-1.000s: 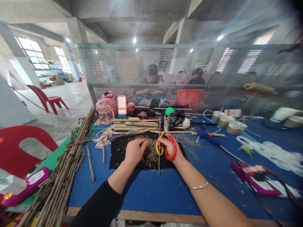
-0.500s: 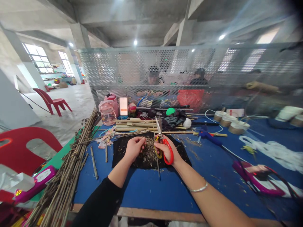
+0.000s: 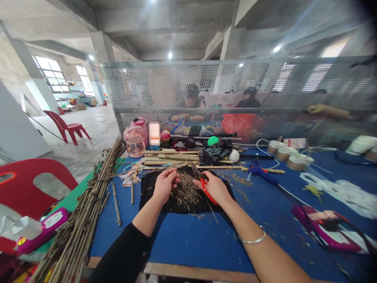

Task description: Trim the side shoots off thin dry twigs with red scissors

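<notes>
My right hand [image 3: 216, 188] is closed round red-handled scissors [image 3: 206, 190], whose blades lie low and point up-left over a black cloth [image 3: 153, 200]. A thin twig [image 3: 212, 210] runs from under that hand toward the table's front. My left hand [image 3: 164, 183] has its fingers curled and pinched at the edge of a heap of small cut twig bits [image 3: 185, 191] on the cloth. What the left fingers hold is too small to make out. Both hands sit close together over the heap.
A long bundle of dry sticks [image 3: 85, 212] lies along the table's left edge. Bamboo pieces [image 3: 167, 157], a pink jug [image 3: 134, 137], tape rolls [image 3: 290, 157] and a blue tool [image 3: 262, 173] lie behind. A mesh screen [image 3: 235, 98] with people behind it closes the far side. Red chairs [image 3: 26, 184] stand left.
The scissors have tipped from standing upright to lying low and pointing left over the cloth. The twig under my right hand has swung to a slant. My left hand stays on the heap.
</notes>
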